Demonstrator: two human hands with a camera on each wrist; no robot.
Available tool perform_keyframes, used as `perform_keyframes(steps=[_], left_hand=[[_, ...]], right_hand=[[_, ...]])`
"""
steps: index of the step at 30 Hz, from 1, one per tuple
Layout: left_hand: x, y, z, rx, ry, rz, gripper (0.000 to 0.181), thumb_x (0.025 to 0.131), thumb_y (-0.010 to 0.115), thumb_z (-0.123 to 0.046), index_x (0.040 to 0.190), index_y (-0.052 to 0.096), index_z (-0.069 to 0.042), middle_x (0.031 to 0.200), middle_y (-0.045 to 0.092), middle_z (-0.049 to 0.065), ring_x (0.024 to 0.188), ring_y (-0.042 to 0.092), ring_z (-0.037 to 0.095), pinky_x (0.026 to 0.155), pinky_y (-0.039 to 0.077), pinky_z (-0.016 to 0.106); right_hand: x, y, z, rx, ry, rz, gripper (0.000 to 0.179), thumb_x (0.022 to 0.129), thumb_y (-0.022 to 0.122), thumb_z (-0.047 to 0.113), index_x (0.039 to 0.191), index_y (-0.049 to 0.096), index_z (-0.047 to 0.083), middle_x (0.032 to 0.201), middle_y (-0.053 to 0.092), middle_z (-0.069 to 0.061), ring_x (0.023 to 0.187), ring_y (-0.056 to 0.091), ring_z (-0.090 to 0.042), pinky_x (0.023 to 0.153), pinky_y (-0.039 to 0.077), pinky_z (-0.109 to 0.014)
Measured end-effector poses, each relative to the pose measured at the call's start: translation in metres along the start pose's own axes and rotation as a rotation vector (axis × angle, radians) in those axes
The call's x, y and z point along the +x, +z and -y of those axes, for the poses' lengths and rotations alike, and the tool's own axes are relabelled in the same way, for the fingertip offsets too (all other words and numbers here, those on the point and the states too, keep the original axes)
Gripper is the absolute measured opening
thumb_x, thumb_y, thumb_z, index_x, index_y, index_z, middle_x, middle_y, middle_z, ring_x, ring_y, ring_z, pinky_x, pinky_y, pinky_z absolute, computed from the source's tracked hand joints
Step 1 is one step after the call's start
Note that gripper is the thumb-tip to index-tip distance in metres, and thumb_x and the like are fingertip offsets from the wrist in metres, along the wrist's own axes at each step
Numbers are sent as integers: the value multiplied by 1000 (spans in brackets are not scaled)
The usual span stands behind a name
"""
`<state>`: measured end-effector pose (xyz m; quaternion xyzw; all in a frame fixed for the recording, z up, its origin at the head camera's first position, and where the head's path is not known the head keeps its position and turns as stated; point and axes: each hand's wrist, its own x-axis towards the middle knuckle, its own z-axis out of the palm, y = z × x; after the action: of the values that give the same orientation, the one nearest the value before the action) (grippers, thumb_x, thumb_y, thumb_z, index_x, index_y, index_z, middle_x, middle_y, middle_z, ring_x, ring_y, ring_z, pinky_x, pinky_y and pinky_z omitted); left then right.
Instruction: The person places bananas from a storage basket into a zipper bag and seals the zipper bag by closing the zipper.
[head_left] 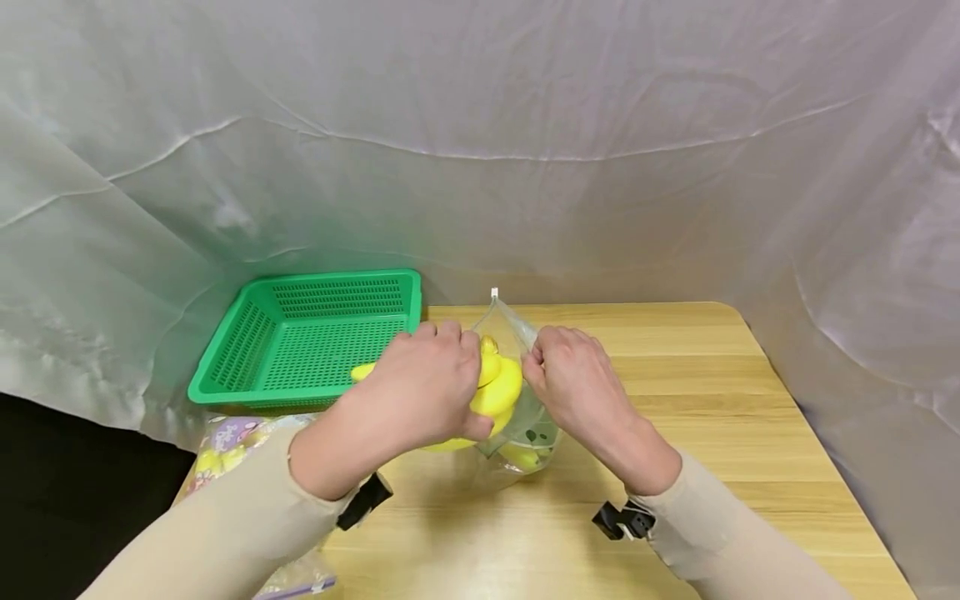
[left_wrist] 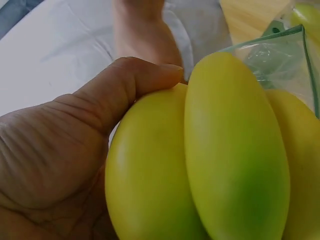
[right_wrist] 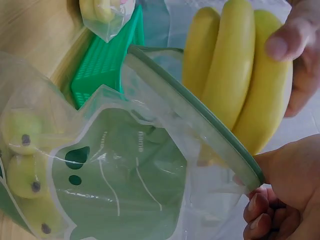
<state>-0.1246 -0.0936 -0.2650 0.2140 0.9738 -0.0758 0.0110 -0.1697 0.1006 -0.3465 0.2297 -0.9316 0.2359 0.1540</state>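
A bunch of yellow bananas (head_left: 501, 392) is in my left hand (head_left: 427, 383), which grips it from the side with the thumb across one fruit. My right hand (head_left: 581, 379) pinches the rim of a clear zip bag (head_left: 534, 429) with a green print. The bag's mouth is spread apart, and the bunch is at it; in the right wrist view the lower ends of the bananas (right_wrist: 230, 70) pass behind the green-edged rim. More yellow fruit with dark tips (right_wrist: 22, 177) lies inside the bottom of the bag. The left fingertips are hidden in the head view.
A green plastic basket (head_left: 202, 371) stands at the back left of the wooden table (head_left: 690, 467). In front of it, partly under the left forearm, lies another printed zip bag (head_left: 225, 437) with yellow fruit. A grey cloth (head_left: 600, 208) hangs behind the table.
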Motion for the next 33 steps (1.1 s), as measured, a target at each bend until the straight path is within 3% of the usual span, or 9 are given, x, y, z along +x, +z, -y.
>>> perform_keyframes(steps=[6, 10, 13, 17, 21, 24, 28, 30, 33], left_hand=[[26, 8, 5, -34, -88, 102, 61, 84, 76, -66, 95, 60, -8, 84, 56, 5, 79, 54, 23, 63, 54, 40], [41, 16, 1, -73, -155, 120, 55, 89, 69, -67, 87, 63, -12, 84, 59, 3, 80, 57, 21, 60, 55, 40], [50, 23, -6, -80, -189, 98, 65, 94, 64, -68, 108, 70, -5, 89, 64, 7, 82, 64, 24, 61, 58, 42], [58, 30, -13, -90, -207, 94, 87, 99, 58, -69, 147, 53, 4, 98, 70, 12, 86, 70, 26, 68, 61, 43], [59, 32, -14, -129, -142, 123, 94, 98, 61, -67, 155, 43, 5, 87, 69, 9, 77, 69, 23, 65, 58, 39], [56, 31, -12, -190, -68, 165, 75, 93, 71, -60, 133, 59, 2, 79, 64, 4, 71, 63, 21, 63, 54, 35], [50, 27, -6, -250, -29, 264, 51, 89, 79, -51, 108, 60, -8, 91, 59, 5, 84, 58, 24, 72, 51, 35], [48, 25, -3, -273, -54, 281, 52, 90, 78, -49, 113, 60, -7, 96, 58, 8, 89, 56, 25, 74, 50, 36], [48, 25, -3, -284, -114, 194, 56, 94, 75, -49, 120, 57, -3, 95, 59, 9, 87, 58, 24, 70, 52, 36]], right_hand=[[-1, 0, 3, 17, 15, 22, 22, 92, 64, 6, 73, 54, 10, 68, 50, -2, 66, 46, -21, 65, 44, -37], [-1, 0, 5, 51, 37, 48, 23, 94, 64, 7, 74, 53, 11, 70, 50, -1, 67, 46, -20, 63, 42, -35], [0, -1, 4, 75, 62, 66, 22, 94, 63, 8, 75, 53, 11, 71, 51, -2, 67, 47, -19, 62, 43, -34], [3, 0, 1, 103, 117, 85, 19, 96, 62, 10, 78, 57, 9, 72, 55, -3, 65, 51, -19, 62, 45, -35], [7, 2, -4, 137, 182, 93, 17, 99, 60, 14, 83, 60, 7, 74, 57, -6, 64, 53, -21, 59, 45, -34], [9, 3, -7, 153, 212, 85, 18, 100, 59, 16, 84, 61, 7, 76, 59, -7, 66, 55, -21, 61, 45, -34], [9, 2, -7, 162, 236, 84, 19, 101, 60, 18, 85, 61, 7, 77, 60, -7, 67, 55, -22, 62, 45, -35], [8, 1, -6, 167, 245, 96, 19, 101, 60, 18, 86, 61, 7, 78, 59, -7, 67, 55, -22, 62, 45, -34], [6, -2, -2, 192, 247, 123, 19, 102, 59, 19, 87, 61, 8, 79, 59, -6, 68, 55, -21, 62, 45, -33]])
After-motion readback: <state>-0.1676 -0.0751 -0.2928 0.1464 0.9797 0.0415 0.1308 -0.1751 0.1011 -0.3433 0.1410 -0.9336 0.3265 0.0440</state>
